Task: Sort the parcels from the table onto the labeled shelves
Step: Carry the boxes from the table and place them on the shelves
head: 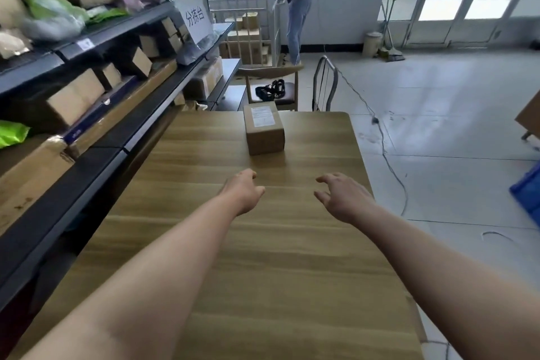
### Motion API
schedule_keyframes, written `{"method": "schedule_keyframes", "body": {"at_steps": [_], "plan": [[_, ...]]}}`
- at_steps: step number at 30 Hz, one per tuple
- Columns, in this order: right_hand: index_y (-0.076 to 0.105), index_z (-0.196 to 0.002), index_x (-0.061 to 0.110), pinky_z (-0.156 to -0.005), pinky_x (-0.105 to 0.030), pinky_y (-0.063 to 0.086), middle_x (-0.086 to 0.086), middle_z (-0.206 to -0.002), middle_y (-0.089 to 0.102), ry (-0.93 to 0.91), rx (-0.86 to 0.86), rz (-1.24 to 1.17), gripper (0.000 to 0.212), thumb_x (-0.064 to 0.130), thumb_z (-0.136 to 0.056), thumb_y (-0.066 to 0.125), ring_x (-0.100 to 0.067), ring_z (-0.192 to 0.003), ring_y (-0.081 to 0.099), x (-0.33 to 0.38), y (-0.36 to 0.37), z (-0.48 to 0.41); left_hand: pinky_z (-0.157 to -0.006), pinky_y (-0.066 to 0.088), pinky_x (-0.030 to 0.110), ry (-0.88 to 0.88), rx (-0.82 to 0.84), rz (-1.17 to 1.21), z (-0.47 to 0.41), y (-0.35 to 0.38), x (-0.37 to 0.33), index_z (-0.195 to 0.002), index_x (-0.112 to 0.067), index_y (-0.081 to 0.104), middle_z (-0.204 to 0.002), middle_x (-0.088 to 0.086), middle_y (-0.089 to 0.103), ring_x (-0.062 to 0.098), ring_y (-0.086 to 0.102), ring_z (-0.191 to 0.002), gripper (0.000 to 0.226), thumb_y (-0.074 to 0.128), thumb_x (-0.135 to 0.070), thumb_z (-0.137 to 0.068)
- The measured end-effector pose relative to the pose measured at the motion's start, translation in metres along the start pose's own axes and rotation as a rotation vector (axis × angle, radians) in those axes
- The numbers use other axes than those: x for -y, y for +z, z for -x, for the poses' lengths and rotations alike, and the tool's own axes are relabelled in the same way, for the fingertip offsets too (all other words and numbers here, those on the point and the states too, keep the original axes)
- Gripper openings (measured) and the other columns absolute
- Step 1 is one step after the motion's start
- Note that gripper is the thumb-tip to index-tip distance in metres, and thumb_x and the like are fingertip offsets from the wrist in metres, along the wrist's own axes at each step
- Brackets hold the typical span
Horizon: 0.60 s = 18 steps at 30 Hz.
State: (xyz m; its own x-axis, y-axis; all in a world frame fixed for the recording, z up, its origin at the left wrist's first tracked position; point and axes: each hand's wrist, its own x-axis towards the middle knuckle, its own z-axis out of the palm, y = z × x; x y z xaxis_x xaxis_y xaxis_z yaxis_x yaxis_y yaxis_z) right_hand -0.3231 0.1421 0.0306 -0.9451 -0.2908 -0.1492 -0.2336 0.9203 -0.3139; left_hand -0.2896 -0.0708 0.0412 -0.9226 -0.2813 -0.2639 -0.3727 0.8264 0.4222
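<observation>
Seen from the head camera, a person's two bare arms are held out over a wooden table [263, 257] in a parcel-sorting room. The left hand [244, 191] and right hand [343, 199] hover side by side, near the one parcel [264, 128] on the table but apart from it. Both hands are empty. The left's fingers are loosely curled and the right's are spread, a pose that suggests the person is preparing to take the box from both sides.

The parcel sits toward the far end of the table, roughly on its centre line. It is a small brown cardboard box, taped shut, with a white printed label on top whose text is too small to read. That label would presumably decide its place on the dark metal shelves [117, 137] running along the table's left edge, which already hold cartons and bagged packages. A second person [296, 3] stands at a cart in the background.
</observation>
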Motion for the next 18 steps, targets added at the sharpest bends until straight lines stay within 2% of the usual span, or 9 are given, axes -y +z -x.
{"method": "schedule_keyframes", "body": {"at_steps": [7, 14, 18], "plan": [[0.044, -0.138, 0.026, -0.104, -0.043, 0.038, -0.001, -0.143, 0.043, -0.014, 0.057, -0.026, 0.045, 0.042, -0.096, 0.048, -0.024, -0.129, 0.043, 0.001, 0.014, -0.097, -0.106, 0.034, 0.034, -0.012, -0.024, 0.036, -0.093, -0.002, -0.007, -0.143, -0.019, 0.043, -0.149, 0.006, 0.041, 0.027, 0.040, -0.134, 0.050, 0.056, -0.032, -0.096], [0.045, -0.138, 0.027, -0.099, -0.041, 0.040, -0.002, -0.140, 0.047, -0.104, 0.025, -0.090, 0.044, 0.041, -0.096, 0.047, -0.026, -0.125, 0.047, 0.011, 0.029, -0.211, -0.098, 0.037, 0.031, -0.089, -0.093, 0.114, -0.185, 0.010, -0.004, -0.143, -0.022, 0.041, -0.145, 0.007, 0.045, 0.027, 0.045, -0.129, 0.051, 0.055, -0.033, -0.096], [0.045, -0.137, 0.027, -0.100, -0.039, 0.039, 0.000, -0.141, 0.045, -0.143, 0.011, -0.160, 0.043, 0.039, -0.096, 0.049, -0.024, -0.126, 0.046, 0.007, 0.046, -0.263, -0.104, 0.036, 0.034, -0.149, -0.140, 0.222, -0.236, 0.025, -0.001, -0.143, -0.020, 0.041, -0.144, 0.008, 0.046, 0.027, 0.045, -0.130, 0.051, 0.055, -0.032, -0.096]]}}
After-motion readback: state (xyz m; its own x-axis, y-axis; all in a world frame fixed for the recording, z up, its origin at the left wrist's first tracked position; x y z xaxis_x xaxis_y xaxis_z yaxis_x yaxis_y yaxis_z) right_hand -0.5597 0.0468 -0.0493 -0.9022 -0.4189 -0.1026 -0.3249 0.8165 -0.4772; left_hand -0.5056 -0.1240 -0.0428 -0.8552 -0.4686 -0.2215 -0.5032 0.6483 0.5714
